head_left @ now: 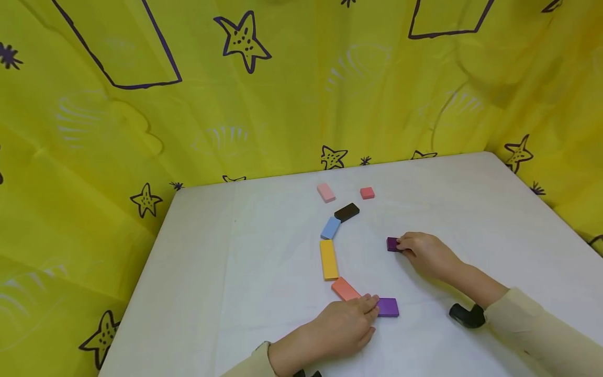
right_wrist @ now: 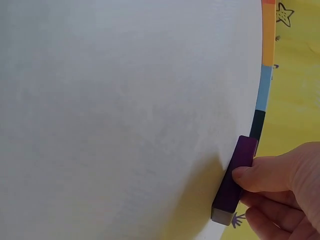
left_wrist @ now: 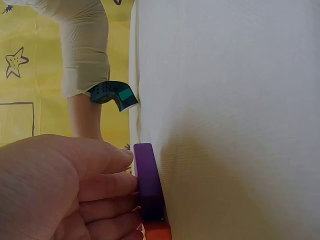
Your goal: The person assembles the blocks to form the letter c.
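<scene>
A curved row of flat blocks lies on the white table: a black block [head_left: 347,212], a light blue block [head_left: 331,228], a yellow-orange block [head_left: 329,260], an orange-red block [head_left: 346,288] and a purple block [head_left: 388,307]. My left hand [head_left: 346,327] rests with fairly straight fingers over the near end of this row. Its fingertips touch the purple block [left_wrist: 149,180] in the left wrist view. To the right of the curve, my right hand [head_left: 428,255] pinches a dark purple block [right_wrist: 234,175] between thumb and fingers, low over the table.
Beyond the row sit a pink block [head_left: 326,192] and a small red block [head_left: 367,193]. A yellow curtain [head_left: 282,104] with star drawings hangs along the far and side edges of the table [head_left: 188,293]. Black devices [head_left: 466,315] are on the wrists.
</scene>
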The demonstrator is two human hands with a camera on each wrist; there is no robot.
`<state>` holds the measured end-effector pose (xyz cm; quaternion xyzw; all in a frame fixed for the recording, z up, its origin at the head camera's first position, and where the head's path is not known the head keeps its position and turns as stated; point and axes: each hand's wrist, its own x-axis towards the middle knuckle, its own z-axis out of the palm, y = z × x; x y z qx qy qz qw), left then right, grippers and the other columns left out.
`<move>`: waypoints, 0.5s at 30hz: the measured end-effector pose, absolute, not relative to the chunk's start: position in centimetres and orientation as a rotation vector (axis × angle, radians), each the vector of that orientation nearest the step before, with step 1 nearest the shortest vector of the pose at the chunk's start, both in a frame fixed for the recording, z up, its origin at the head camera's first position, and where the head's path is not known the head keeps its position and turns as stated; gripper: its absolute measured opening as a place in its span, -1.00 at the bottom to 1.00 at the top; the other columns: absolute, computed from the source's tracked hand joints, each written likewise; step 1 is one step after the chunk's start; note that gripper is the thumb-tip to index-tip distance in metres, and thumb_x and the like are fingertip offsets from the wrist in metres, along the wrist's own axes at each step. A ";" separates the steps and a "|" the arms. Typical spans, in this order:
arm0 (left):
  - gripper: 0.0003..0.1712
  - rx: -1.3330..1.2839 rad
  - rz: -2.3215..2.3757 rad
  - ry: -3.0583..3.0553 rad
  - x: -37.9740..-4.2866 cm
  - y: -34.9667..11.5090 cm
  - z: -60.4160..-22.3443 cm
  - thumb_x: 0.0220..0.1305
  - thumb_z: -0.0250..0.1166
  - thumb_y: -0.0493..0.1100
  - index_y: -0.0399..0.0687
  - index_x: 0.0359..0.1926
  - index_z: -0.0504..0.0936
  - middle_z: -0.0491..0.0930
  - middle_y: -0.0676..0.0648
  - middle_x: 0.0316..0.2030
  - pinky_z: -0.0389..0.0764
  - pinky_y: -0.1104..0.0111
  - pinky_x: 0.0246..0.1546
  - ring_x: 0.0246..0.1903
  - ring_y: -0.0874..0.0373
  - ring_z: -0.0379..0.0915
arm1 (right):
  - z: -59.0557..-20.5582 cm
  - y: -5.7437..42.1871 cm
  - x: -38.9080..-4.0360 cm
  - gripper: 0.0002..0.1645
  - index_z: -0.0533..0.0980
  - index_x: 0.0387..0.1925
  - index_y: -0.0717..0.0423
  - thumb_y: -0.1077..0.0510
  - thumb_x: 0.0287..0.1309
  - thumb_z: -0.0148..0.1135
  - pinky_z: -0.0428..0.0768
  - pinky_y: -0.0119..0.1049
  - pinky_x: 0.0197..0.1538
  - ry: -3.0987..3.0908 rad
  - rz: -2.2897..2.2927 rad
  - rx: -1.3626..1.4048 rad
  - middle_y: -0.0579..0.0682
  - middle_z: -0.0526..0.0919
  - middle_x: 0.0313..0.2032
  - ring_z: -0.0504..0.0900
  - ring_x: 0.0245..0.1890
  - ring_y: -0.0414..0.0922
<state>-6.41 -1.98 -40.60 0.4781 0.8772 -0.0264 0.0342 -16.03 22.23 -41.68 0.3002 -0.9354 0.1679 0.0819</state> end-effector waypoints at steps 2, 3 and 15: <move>-0.53 1.471 -0.084 2.702 -6.4 -2.0 -40.6 0.35 0.03 0.02 -0.08 0.19 0.46 0.31 0.02 0.23 0.30 0.52 0.08 0.21 0.28 0.19 | -41.6 22.3 -15.8 -0.83 0.64 -0.41 0.35 0.48 -0.17 0.34 0.57 -0.06 -0.20 -2.793 0.501 0.900 0.18 0.64 -0.30 0.62 -0.24 0.13; -0.53 1.473 -0.083 2.704 -6.4 -2.0 -40.6 0.35 0.03 0.02 -0.08 0.19 0.46 0.32 0.01 0.23 0.30 0.52 0.08 0.21 0.27 0.19 | -41.6 22.3 -15.7 -0.83 0.64 -0.41 0.35 0.48 -0.17 0.34 0.57 -0.06 -0.20 -2.790 0.499 0.904 0.18 0.64 -0.31 0.62 -0.24 0.13; -0.53 1.465 -0.053 2.704 -6.4 -2.1 -40.7 0.34 0.04 0.02 -0.08 0.18 0.46 0.32 0.02 0.23 0.30 0.52 0.08 0.20 0.28 0.19 | -41.7 22.5 -14.0 -0.81 0.65 -0.43 0.32 0.48 -0.23 0.38 0.58 -0.09 -0.22 -2.752 0.501 0.971 0.13 0.65 -0.32 0.63 -0.26 0.09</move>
